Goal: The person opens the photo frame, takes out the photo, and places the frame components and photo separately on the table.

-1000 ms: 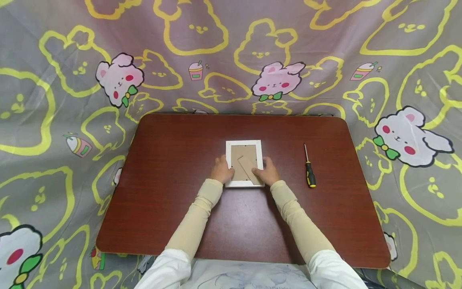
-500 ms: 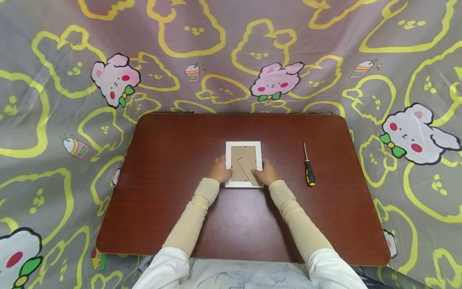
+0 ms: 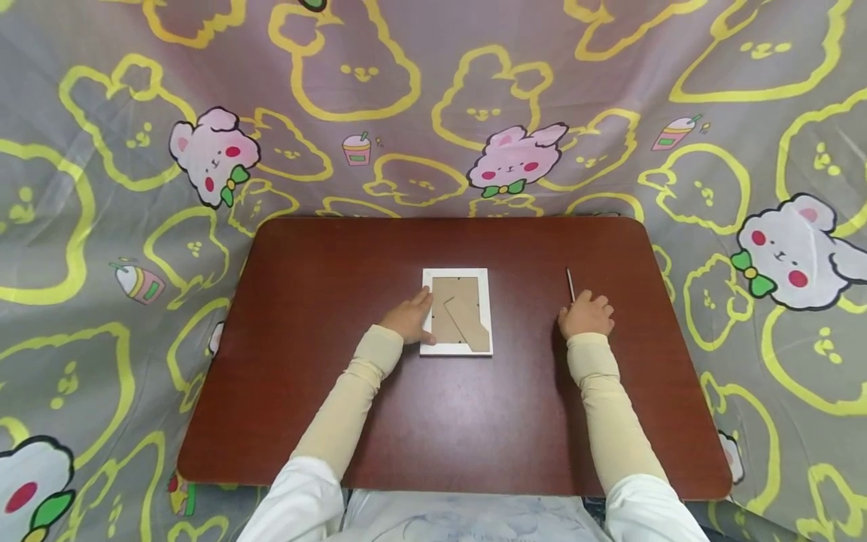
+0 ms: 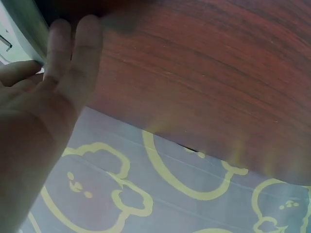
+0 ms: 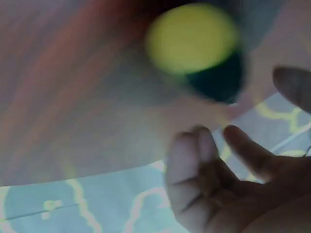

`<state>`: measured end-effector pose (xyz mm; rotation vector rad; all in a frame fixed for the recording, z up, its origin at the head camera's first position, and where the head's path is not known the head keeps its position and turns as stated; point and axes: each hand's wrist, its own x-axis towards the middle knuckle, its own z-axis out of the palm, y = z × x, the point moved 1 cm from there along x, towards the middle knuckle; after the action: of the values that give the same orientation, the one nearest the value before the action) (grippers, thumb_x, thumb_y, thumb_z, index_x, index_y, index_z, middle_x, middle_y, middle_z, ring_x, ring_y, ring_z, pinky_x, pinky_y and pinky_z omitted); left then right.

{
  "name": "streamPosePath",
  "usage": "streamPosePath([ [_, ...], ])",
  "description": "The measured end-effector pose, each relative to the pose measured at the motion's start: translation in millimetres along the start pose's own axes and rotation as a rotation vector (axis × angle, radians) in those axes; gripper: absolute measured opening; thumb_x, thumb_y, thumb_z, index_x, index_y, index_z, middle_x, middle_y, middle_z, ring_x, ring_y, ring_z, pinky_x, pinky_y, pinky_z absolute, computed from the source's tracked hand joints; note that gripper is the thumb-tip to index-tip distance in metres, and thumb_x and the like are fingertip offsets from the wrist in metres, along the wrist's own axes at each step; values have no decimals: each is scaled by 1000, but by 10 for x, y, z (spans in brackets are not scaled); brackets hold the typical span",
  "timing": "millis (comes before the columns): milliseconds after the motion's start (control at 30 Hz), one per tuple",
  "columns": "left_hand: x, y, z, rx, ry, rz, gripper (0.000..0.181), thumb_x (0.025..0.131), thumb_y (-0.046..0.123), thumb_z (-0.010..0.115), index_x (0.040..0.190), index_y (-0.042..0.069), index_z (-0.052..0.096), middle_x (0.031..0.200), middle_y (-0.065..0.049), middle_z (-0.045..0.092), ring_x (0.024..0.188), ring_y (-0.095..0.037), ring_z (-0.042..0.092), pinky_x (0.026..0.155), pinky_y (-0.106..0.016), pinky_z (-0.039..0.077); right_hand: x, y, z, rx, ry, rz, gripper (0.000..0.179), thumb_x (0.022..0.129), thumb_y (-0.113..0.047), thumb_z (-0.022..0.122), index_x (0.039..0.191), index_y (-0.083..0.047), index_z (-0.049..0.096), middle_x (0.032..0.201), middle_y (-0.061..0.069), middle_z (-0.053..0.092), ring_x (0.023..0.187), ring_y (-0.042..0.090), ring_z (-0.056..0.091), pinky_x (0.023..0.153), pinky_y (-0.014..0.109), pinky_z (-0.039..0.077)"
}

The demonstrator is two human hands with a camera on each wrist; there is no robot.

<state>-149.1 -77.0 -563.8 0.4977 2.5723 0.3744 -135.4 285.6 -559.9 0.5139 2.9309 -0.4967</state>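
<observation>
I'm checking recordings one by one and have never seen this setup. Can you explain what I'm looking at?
There is no machine, just a person's two bare hands. The wide view comes from a camera on the head, looking down; the others come from a camera on each wrist. On the brown table lie a white picture frame, back side up, and a screwdriver. The left hand rests on the frame's left edge. The right hand is over the screwdriver's handle; its wrist view is blurred, but nothing seems gripped.

Booth-like space: cartoon-print fabric [image 3: 433,45], brown table [image 3: 325,278]
</observation>
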Motion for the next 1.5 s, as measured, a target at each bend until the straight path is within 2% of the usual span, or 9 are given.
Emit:
streamPosePath([
  [100,-12,15,16,8,-5,-8,109,81,44,83,161,6,20,168,-8,8,141,-43,36,109,-53,38,-5,177,-23,-19,-131,54,57,97,-28,54,124,21,46,114,47,47,107,63,50,84,70,45],
  [167,-19,17,18,6,-6,-13,109,81,44,82,162,7,18,168,-7,7,142,-43,35,110,-54,37,-6,248,-21,-14,-176,36,55,96,-29,53,117,22,52,108,47,53,101,62,56,80,67,48],
  [300,-21,1,21,2,-5,-17,110,81,45,82,162,8,17,168,-6,5,143,-43,33,111,-53,35,23,308,10,23,-131,-58,49,92,-27,53,107,18,59,97,41,61,92,57,62,74,64,51],
  [400,-16,-24,35,-1,-4,-9,109,82,45,81,162,9,17,168,-6,4,143,-45,32,112,-54,33,42,299,29,65,-70,-112,48,94,-28,53,115,15,53,95,38,60,90,56,61,75,64,48],
  [600,-27,-33,69,-16,3,-1,108,83,46,80,163,10,17,168,-4,4,143,-47,30,113,-55,30,27,143,-41,226,-36,-185,37,98,-34,61,110,-1,48,86,27,61,78,48,61,68,58,46],
  [733,-56,-6,77,-39,16,0,107,83,45,80,162,10,17,168,-3,4,144,-47,29,114,-55,29,7,6,-87,278,-50,-284,34,96,-33,68,105,-8,48,82,18,60,71,38,56,65,49,43],
  [1000,-61,13,141,-34,29,-3,107,82,45,80,162,11,18,169,-4,7,143,-45,31,112,-54,33,-97,-200,-35,285,-89,-447,29,89,-32,78,98,-13,58,81,9,63,72,31,57,65,44,43],
  [1300,-50,-8,206,-50,21,-14,107,82,45,80,163,12,18,168,-2,5,143,-48,30,114,-55,29,-289,-431,89,220,-234,-667,27,87,-34,78,103,-14,71,91,3,68,82,25,60,73,45,48],
  [1500,-76,19,201,-58,19,-20,108,82,46,80,163,13,17,168,-1,3,143,-48,29,116,-54,26,-333,-482,139,169,-229,-762,28,85,-33,79,104,-12,71,99,7,71,89,29,64,80,48,50],
])
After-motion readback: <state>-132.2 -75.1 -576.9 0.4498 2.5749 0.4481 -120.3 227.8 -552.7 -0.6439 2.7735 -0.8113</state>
